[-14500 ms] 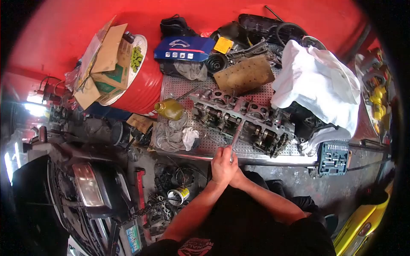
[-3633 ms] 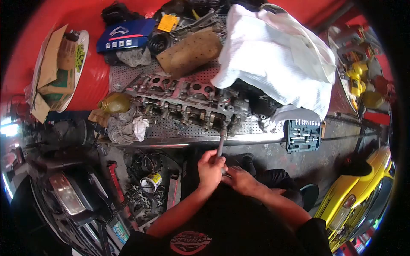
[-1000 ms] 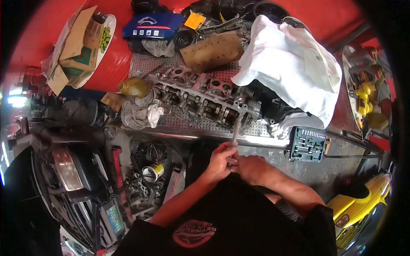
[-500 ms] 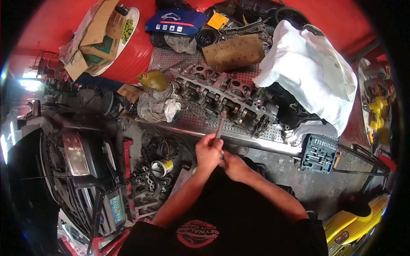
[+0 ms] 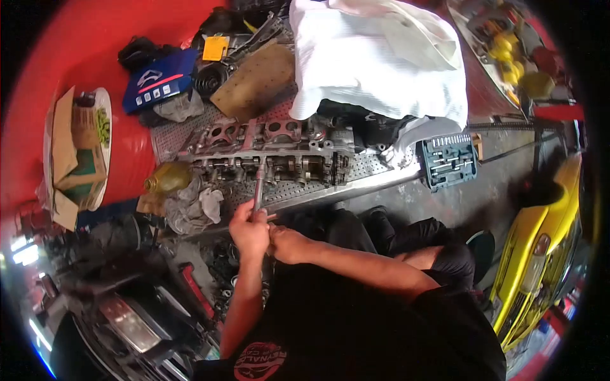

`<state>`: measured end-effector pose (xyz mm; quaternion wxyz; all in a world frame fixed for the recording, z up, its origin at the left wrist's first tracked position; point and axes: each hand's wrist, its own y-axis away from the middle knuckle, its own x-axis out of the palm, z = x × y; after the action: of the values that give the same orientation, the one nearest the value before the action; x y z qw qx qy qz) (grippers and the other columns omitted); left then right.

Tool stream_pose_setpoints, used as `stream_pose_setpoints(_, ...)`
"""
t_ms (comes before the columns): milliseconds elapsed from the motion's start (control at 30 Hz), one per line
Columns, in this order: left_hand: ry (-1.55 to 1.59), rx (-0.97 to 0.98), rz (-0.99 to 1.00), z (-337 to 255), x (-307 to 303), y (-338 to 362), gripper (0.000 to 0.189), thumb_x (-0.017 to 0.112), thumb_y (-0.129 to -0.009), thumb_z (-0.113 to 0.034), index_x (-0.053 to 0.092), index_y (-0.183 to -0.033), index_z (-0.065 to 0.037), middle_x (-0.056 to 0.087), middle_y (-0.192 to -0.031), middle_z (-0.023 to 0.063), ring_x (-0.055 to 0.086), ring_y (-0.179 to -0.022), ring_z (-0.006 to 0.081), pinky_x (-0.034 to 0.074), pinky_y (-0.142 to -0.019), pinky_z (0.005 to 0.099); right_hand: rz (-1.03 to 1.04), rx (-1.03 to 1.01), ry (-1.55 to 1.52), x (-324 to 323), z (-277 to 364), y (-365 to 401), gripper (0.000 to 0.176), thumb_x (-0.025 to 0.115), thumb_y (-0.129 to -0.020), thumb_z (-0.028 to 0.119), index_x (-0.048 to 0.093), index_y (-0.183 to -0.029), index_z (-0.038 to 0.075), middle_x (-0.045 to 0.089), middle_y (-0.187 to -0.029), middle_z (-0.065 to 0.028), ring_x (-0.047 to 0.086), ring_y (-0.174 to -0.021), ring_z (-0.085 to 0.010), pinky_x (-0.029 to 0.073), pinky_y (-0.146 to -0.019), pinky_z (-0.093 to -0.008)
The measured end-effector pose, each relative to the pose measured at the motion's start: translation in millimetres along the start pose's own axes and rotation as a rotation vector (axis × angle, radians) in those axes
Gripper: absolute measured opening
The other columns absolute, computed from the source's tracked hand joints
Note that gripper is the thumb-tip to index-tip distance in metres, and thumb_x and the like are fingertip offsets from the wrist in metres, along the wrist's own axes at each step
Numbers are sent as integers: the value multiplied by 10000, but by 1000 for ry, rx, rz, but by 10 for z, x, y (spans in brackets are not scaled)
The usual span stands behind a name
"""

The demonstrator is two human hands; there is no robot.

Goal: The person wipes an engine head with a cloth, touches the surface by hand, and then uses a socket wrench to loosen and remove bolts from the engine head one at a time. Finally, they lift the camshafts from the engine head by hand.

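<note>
A long metal tool (image 5: 259,187) points away from me, its far end over the near side of a cylinder head (image 5: 273,152) on a perforated metal bench. My left hand (image 5: 250,230) is wrapped round the tool's shaft. Close beside it on the right, my right hand (image 5: 287,244) is closed at the tool's near end, which the fingers mostly hide. Camshafts and round openings show on the cylinder head. A crumpled grey rag (image 5: 190,209) and a yellowish bottle (image 5: 168,178) lie to its left.
White cloth (image 5: 381,60) covers parts behind right. An open socket set (image 5: 448,162) sits beyond the bench's front edge (image 5: 368,190). Brown cardboard (image 5: 254,79) and a blue box (image 5: 160,79) lie at the back. A person's bent leg (image 5: 438,257) shows at right. Cars stand on both sides.
The view has turned and shifted right, so the bench appears further left and more level. Both hands still hold the tool. A person's leg has come into view at the right.
</note>
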<state>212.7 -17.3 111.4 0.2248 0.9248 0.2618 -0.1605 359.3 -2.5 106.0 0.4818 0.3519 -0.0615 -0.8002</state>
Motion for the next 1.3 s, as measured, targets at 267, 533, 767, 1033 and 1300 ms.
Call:
stream_pose_setpoints(267, 948, -557, 306, 17, -129, -6, 185, 618, -887, -225, 606, -1017, -95, 590, -847, -1, 571, -803, 155, 485, -624, 348, -232, -152, 645, -1083, 1449, 84, 715, 601, -848, 254, 309, -1420, -61, 669, -945, -158, 637, -919, -347, 453, -819, -499)
stream_pose_setpoints(533, 888, -661, 444, -21, -318, -146, 240, 663, -891, -118, 549, -1097, -69, 610, -854, 27, 619, -767, 158, 523, -667, 294, -227, -512, 136, -1536, 2825, -430, 691, 527, -781, 86, 290, -1396, -121, 637, -731, -213, 636, -690, -390, 495, -638, -484)
stream_pose_setpoints(767, 504, -43, -68, -244, 154, 218, 227, 584, -914, -107, 553, -1132, -49, 623, -945, 70, 620, -815, 190, 524, -719, 332, -209, -351, 77, -1313, 1740, -201, 573, 616, -853, 260, 428, -1331, 8, 641, -904, -242, 626, -912, -402, 502, -819, -476)
stream_pose_setpoints(1033, 1202, -633, 315, 242, -91, -52, 139, 620, -867, -64, 616, -992, -4, 586, -809, 67, 528, -708, 156, 446, -633, 298, -6, 162, 440, -531, 723, 146, 507, 680, -827, 349, 511, -1156, 2, 661, -898, -159, 668, -832, -336, 536, -699, -442)
stream_pose_setpoints(1300, 801, -396, 159, 319, -152, 32, 175, 634, -832, 29, 590, -1000, 48, 590, -758, 97, 574, -612, 176, 515, -518, 336, 77, 57, 45, -24, 234, -95, 383, 644, -857, 307, 566, -1022, -29, 629, -958, -242, 617, -944, -416, 497, -818, -482)
